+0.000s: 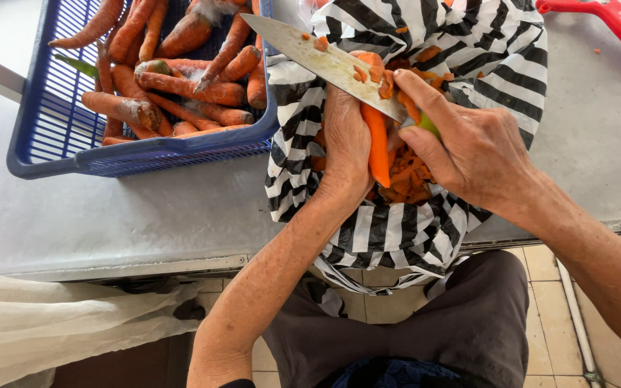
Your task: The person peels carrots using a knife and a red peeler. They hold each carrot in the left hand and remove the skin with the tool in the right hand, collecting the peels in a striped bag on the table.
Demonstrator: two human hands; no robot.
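Note:
My left hand grips an orange carrot upright over a black-and-white striped plastic bag that holds a heap of orange peelings. My right hand holds a large knife by its handle. The blade lies across the carrot's upper end with bits of peel stuck to it, its tip pointing up and left toward the basket.
A blue plastic basket with several unpeeled carrots stands at the upper left on the grey metal table. A red plastic tool lies at the top right. A pale cloth bag hangs below the table edge.

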